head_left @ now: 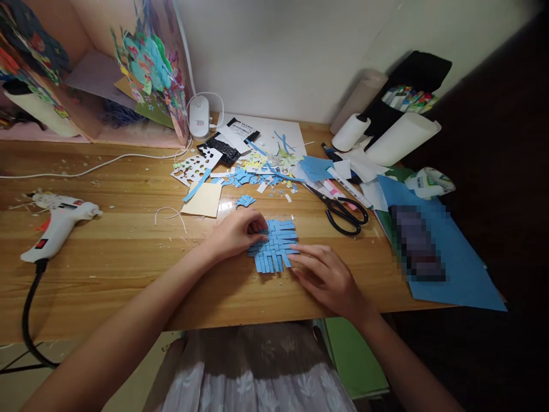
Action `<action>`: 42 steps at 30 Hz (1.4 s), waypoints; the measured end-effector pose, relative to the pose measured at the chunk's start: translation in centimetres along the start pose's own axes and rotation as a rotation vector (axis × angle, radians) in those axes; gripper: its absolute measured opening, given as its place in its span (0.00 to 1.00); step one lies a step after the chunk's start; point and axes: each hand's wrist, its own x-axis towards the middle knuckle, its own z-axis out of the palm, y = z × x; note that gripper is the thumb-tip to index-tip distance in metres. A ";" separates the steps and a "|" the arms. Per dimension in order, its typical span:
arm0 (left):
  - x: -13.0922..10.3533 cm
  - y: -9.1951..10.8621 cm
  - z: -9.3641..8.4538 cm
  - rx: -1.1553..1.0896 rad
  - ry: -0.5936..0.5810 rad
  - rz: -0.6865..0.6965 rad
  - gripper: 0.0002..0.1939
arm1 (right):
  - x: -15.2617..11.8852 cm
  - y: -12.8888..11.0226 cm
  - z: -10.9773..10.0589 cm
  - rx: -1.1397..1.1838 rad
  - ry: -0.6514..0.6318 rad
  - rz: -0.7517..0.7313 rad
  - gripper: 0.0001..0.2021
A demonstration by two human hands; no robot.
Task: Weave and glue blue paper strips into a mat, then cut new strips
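A small woven piece of blue paper strips (274,246) lies flat on the wooden table, its strip ends loose around the edges. My left hand (240,232) is at its upper left edge, with thumb and fingers pinched together on the weave. Over the right edge, my right hand (326,277) has its fingers stretched out and slightly apart, fingertips at the strip ends. Just above my left hand sits a smaller blue woven scrap (246,200). Black-handled scissors (345,216) lie to the upper right of the weave.
A white glue gun (60,220) lies at the left on the wooden table (128,286). Behind the weave are blue and yellow paper scraps (244,176) and a cream square (202,199). Blue sheets (458,257) lie at the right; white rolls (403,137) stand behind.
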 end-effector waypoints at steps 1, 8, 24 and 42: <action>0.0 0.0 0.0 -0.008 0.002 0.000 0.04 | 0.3 0.2 0.0 -0.072 -0.051 0.002 0.20; 0.1 0.2 -0.2 0.039 -0.003 0.018 0.02 | 3.8 1.5 0.6 -0.233 -0.207 -0.292 0.17; 0.2 0.4 -3.1 -0.285 0.037 -0.154 0.26 | 9.5 3.7 -0.1 0.161 0.082 0.200 0.04; 0.4 -1.4 0.1 0.035 0.306 0.056 0.07 | 8.8 4.8 2.3 0.440 0.209 0.491 0.09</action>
